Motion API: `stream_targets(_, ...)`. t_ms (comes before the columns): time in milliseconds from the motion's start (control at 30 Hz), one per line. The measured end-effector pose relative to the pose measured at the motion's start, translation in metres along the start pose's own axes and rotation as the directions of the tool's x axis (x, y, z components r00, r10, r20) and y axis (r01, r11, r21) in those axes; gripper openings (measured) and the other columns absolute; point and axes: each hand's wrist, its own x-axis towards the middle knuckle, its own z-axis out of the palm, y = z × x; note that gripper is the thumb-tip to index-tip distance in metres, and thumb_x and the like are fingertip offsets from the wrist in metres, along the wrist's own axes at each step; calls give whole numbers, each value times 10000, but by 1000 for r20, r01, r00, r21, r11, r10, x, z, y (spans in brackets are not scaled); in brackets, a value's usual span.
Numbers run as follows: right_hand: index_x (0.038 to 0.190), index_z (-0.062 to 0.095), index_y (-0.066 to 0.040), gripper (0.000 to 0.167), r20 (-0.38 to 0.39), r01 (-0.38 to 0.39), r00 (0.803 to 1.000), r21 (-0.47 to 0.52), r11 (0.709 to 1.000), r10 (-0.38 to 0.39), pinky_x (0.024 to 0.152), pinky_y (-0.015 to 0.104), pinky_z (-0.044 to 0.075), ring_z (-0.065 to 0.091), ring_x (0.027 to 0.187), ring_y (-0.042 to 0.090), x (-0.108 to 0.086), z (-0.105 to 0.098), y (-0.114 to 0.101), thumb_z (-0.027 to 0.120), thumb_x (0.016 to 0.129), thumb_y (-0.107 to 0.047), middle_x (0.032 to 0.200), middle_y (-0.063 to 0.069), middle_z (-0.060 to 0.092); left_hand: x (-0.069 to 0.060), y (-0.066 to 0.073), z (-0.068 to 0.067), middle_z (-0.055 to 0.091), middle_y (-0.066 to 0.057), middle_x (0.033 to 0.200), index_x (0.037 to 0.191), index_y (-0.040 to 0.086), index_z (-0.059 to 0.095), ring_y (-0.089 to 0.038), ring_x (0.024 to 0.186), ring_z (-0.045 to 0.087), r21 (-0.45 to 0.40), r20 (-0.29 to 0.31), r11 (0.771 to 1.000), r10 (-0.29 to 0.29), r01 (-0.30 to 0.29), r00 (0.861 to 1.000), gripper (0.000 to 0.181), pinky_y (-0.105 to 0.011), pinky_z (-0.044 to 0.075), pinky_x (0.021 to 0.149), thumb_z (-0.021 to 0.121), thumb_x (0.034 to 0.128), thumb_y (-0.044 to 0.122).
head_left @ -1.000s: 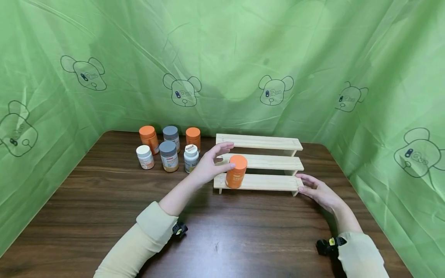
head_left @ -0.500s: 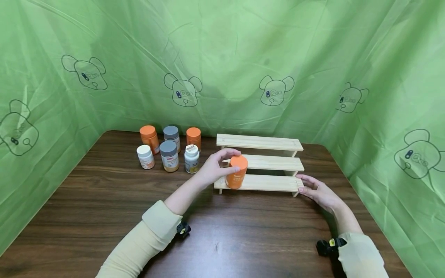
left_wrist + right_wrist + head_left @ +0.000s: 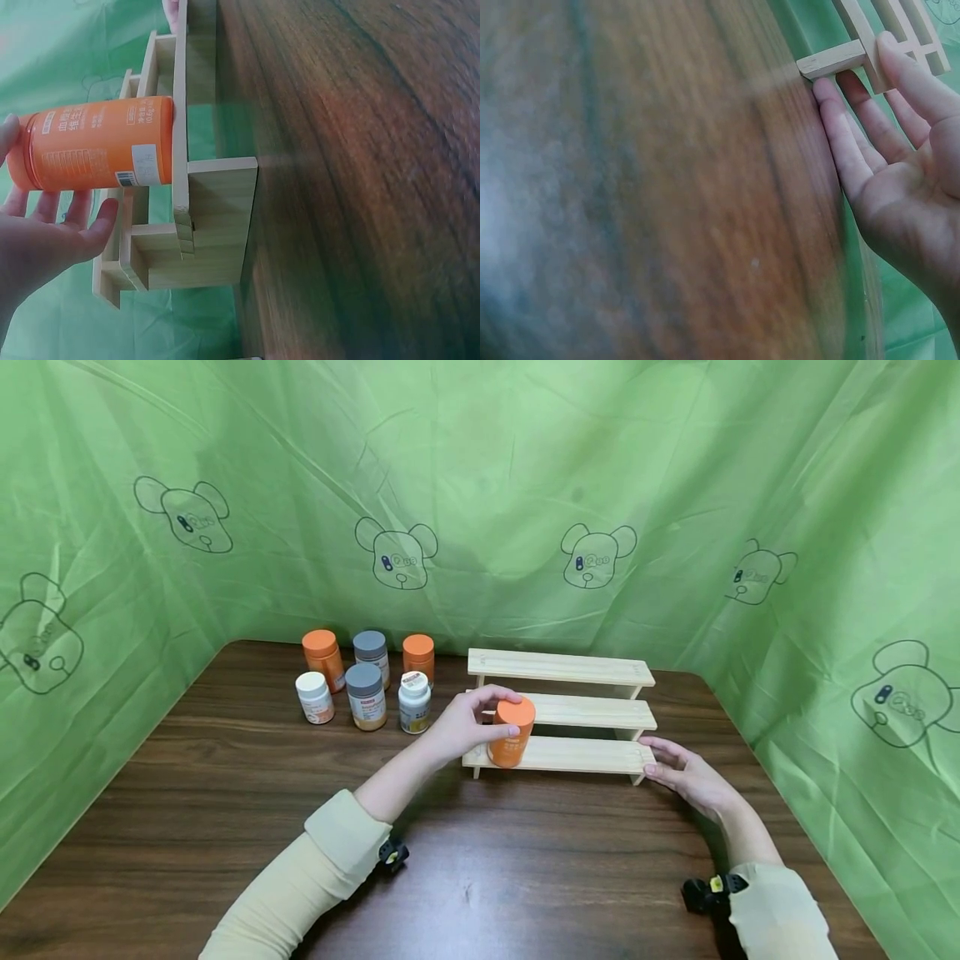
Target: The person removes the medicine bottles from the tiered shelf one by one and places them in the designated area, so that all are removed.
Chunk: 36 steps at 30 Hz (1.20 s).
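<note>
An orange pill bottle [image 3: 510, 743] with an orange cap stands upright at the left end of the lowest step of a three-step wooden display rack [image 3: 577, 755]. My left hand [image 3: 459, 723] holds it near the cap, thumb on the near side and index finger across the back. In the left wrist view, the bottle's [image 3: 101, 146] base meets the step, and the other fingers [image 3: 79, 210] are spread beside it. My right hand [image 3: 690, 777] grips the right end of that step. In the right wrist view its thumb [image 3: 911, 75] lies on the board, with fingers below.
Left of the rack, several bottles stand in two rows on the dark wooden table [image 3: 480, 877]. Among them are a white bottle [image 3: 315, 698], a grey-capped jar [image 3: 366, 697] and an orange bottle [image 3: 322, 660]. A green cloth [image 3: 495, 460] hangs behind and at the sides.
My left hand has come down and right, its fingers closing from a wide spread onto the bottle's cap area. The bottle keeps its place. My right hand stays on the rack's end.
</note>
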Motion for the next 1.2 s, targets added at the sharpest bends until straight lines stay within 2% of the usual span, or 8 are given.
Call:
stream_targets(200, 1433, 235, 67, 577, 8, 7, 1000, 22, 1000, -7, 897, 177, 479, 570, 1057, 14, 0, 0, 0, 530, 944, -10, 1186, -59, 564, -1, 3, -1, 621, -54, 1183, 1210, 99, 604, -215, 1073, 571, 13, -5, 1000, -23, 23, 1000, 411, -323, 506, 865, 738, 824, 130)
stream_targets(500, 1436, 254, 42, 574, 14, 8, 1000, 34, 999, -9, 904, 186, 479, 573, 1057, 26, 1, 0, 0, 538, 941, -13, 1191, -57, 564, -5, 4, -3, 627, -65, 1158, 1188, 86, 615, -221, 1044, 580, 31, -43, 999, -20, 22, 999, 400, -304, 516, 828, 748, 811, 118)
stream_targets(567, 1434, 252, 46, 572, 12, 9, 1000, 33, 999, -9, 900, 186, 481, 576, 1054, 29, 1, 0, 0, 536, 940, -8, 1187, -56, 567, -6, 3, -3, 627, -67, 1158, 1188, 78, 613, -223, 1039, 583, 32, -47, 999, -17, 19, 999, 403, -301, 520, 821, 749, 810, 116)
stream_targets(800, 1431, 265, 38, 562, 9, 4, 1000, 22, 1000, -4, 897, 179, 480, 572, 1064, 27, 1, 0, 0, 536, 942, -13, 1190, -55, 565, -4, -22, -8, 637, -46, 1167, 1182, 133, 623, -218, 1027, 603, 10, -67, 1000, -10, 10, 998, 416, -322, 530, 822, 770, 795, 162)
stream_targets(1000, 1429, 265, 46, 561, 8, 17, 1000, 15, 1000, -17, 895, 175, 480, 570, 1066, 21, 0, 1, -1, 536, 941, -11, 1196, -60, 567, -12, -21, -14, 642, -15, 1138, 1152, 175, 628, -194, 995, 615, 10, -73, 1000, 1, -1, 997, 396, -329, 534, 814, 780, 786, 194)
stream_targets(1200, 1425, 273, 44, 553, 6, 20, 1000, 14, 1000, -20, 889, 174, 482, 574, 1060, 18, 0, 0, 0, 535, 941, -10, 1191, -70, 574, -20, -19, -21, 643, 1, 1123, 1141, 205, 626, -194, 977, 611, 12, -82, 1000, -12, 14, 997, 390, -345, 527, 811, 783, 783, 200)
